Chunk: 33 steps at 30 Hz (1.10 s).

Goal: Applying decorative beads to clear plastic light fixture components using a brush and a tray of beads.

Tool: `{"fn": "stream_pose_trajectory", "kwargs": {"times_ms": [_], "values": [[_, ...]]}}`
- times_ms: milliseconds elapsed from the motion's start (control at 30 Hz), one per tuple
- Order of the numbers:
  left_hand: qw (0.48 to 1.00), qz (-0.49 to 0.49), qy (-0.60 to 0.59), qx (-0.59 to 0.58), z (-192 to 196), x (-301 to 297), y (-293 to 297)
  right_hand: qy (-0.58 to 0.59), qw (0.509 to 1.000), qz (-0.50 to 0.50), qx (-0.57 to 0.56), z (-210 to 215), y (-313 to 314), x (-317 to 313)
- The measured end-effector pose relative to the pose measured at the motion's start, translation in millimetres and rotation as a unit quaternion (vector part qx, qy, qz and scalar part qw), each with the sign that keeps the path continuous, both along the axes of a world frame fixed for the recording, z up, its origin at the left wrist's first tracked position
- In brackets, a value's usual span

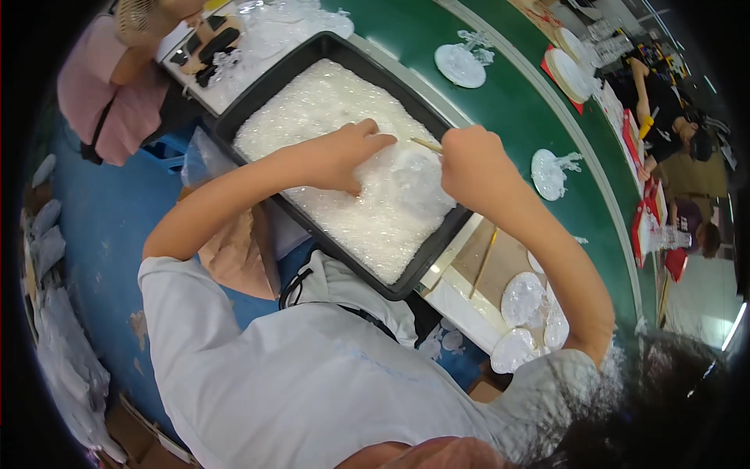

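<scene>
A black rectangular tray (226,125) lies in front of me, filled with glittering white flakes (312,102). My left hand (351,156) rests on the flakes with its fingers apart and nothing visible in them. The thumb tip dips into the flakes. Closed in a fist at the tray's right side, my right hand (473,160) grips a thin pale wooden stick (426,145). The stick's end points left, toward my left hand; the rest is hidden in my fist. Below it, a whitish round shape (422,181) lies in the flakes, partly covered.
Several clear round pieces (522,298) lie on the table right of the tray, beside another thin stick (484,262). White discs with clear ornaments (461,66) sit on the green conveyor belt (519,102). A person in pink (98,86) sits far left; others work across the belt.
</scene>
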<state>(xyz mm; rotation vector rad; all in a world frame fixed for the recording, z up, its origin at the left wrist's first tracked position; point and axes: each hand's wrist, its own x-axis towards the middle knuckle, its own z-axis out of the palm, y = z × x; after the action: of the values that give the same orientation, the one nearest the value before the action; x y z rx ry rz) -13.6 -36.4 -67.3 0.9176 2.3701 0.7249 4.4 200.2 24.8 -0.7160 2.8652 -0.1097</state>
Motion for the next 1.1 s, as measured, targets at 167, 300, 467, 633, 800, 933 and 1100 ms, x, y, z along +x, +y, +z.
{"fn": "stream_pose_trajectory", "kwargs": {"times_ms": [167,300,467,633,800,933,1100], "values": [[0.991,-0.065,0.103,0.059,8,-6,8,-0.052,0.996,-0.003,-0.075,9,25,0],[0.97,-0.019,0.14,-0.196,9,10,-12,-0.077,0.987,0.138,-0.025,21,51,-4],[0.996,0.041,0.046,-0.071,-4,17,-14,-0.14,0.976,0.165,0.037,6,49,-13],[0.996,0.079,0.023,0.02,-12,15,2,-0.12,0.988,0.093,0.006,2,38,-8],[0.981,0.047,0.094,0.161,-9,20,8,-0.182,0.979,-0.029,-0.093,5,21,8],[0.958,0.091,0.233,-0.136,0,36,-19,-0.021,0.98,0.174,-0.097,12,32,18],[0.983,0.069,0.075,-0.155,-3,38,-25,0.069,0.936,0.343,0.026,-2,37,11]]}}
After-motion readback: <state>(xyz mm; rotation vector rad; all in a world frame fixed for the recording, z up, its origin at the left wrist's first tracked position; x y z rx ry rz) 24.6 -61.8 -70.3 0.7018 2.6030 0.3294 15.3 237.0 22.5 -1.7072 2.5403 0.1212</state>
